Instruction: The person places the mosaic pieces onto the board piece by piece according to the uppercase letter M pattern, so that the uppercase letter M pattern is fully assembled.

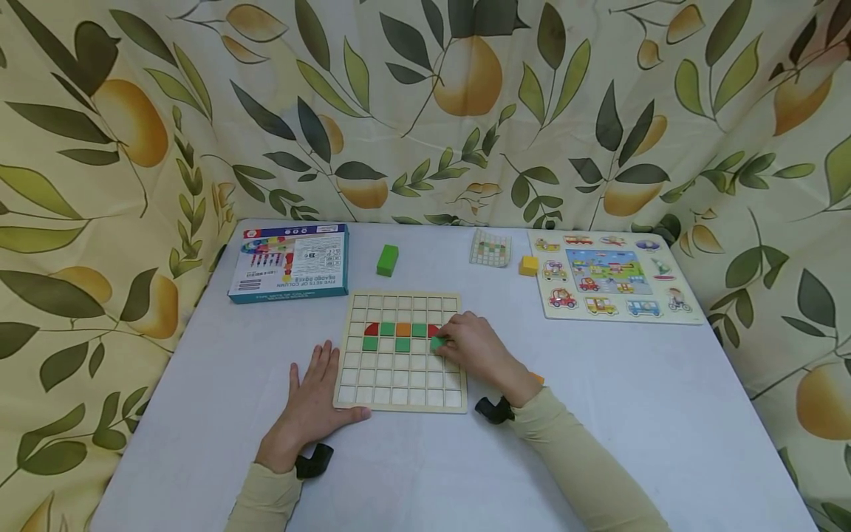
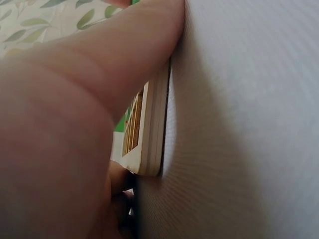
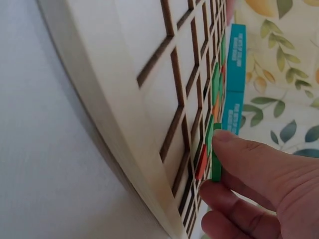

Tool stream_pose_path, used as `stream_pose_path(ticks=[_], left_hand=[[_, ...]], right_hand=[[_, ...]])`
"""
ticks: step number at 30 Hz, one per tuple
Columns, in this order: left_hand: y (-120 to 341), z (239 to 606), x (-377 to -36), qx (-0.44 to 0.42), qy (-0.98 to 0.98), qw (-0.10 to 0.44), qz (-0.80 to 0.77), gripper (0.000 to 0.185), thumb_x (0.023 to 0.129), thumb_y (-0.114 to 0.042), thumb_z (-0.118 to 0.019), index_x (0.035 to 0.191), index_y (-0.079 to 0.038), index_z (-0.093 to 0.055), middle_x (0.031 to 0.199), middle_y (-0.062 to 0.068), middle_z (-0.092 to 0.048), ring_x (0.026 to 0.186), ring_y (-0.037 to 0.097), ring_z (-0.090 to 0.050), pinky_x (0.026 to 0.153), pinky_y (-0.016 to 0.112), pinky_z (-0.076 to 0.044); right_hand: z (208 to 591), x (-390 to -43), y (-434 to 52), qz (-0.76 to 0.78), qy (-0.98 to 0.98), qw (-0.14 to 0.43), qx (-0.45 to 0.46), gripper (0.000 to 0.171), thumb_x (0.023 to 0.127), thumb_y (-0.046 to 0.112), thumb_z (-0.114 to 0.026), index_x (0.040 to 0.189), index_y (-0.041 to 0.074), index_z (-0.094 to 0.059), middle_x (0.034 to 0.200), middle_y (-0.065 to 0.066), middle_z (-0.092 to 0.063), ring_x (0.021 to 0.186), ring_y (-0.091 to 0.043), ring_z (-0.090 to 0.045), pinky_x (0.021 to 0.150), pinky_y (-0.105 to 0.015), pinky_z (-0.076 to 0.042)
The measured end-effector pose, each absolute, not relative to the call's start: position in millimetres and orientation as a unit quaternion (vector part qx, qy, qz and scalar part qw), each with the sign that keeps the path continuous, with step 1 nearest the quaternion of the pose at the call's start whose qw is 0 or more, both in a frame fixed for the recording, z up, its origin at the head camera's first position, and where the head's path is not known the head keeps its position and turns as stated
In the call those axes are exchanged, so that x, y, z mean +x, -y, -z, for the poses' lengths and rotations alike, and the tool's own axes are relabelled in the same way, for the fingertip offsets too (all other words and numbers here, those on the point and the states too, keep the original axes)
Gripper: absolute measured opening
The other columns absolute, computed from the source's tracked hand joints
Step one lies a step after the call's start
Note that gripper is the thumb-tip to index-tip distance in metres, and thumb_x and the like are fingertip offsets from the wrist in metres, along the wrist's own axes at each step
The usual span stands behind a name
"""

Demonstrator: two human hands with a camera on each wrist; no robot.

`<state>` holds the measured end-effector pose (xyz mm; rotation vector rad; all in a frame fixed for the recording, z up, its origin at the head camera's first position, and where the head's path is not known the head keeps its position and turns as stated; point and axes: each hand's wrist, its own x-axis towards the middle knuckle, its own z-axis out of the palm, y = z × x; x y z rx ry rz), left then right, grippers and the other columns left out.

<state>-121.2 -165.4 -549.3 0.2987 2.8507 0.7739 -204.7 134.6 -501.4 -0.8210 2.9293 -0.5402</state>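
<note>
The right hand (image 1: 475, 347) pinched a green tile (image 1: 436, 343) at its nine o'clock, over the wooden grid board (image 1: 401, 384), beside the red tile. The left hand (image 1: 312, 403) lay spread flat, steadying the board's left edge.

Grid board (image 1: 399, 384): pale matt layered wood. Green tile (image 3: 216, 167): smooth painted finish. Worktop (image 1: 665, 414): matt white woven cloth. Box (image 1: 290, 262): glossy printed card.
</note>
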Motion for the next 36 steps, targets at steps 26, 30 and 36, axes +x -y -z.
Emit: stream_pose_path(ticks=[26, 30, 36], left_hand=[[165.3, 548.9, -121.1, 0.107, -0.957, 0.074, -0.26, 0.123, 0.069, -0.067, -0.076, 0.154, 0.003, -0.019, 0.16, 0.021, -0.009, 0.146, 0.037, 0.001, 0.106, 0.067, 0.009], [165.6, 549.1, -121.5, 0.104, -0.957, 0.08, -0.26, 0.124, 0.069, -0.067, -0.076, 0.154, 0.002, -0.018, 0.161, 0.02, -0.007, 0.146, 0.036, 0.003, 0.106, 0.066, 0.01], [166.1, 549.8, -121.4, 0.103, -0.956, 0.081, -0.263, 0.123, 0.069, -0.066, -0.077, 0.154, 0.002, -0.018, 0.161, 0.02, -0.006, 0.146, 0.036, 0.003, 0.106, 0.065, 0.011]], right_hand=[[500.1, -206.3, -146.4, 0.192, -0.946, 0.015, -0.259, 0.024, 0.087, 0.021, -0.076, 0.107, 0.008, -0.074, 0.1, -0.002, -0.067, 0.091, -0.021, -0.055, 0.076, -0.037, -0.044], [495.4, -204.9, -160.9, 0.191, -0.947, 0.013, -0.259, 0.022, 0.089, 0.016, -0.074, 0.108, 0.005, -0.074, 0.102, -0.004, -0.068, 0.093, -0.024, -0.056, 0.079, -0.038, -0.045], [490.4, -197.9, -182.2, 0.194, -0.948, 0.012, -0.251, 0.022, 0.088, 0.013, -0.075, 0.107, 0.003, -0.074, 0.102, -0.006, -0.069, 0.094, -0.025, -0.057, 0.08, -0.038, -0.046]])
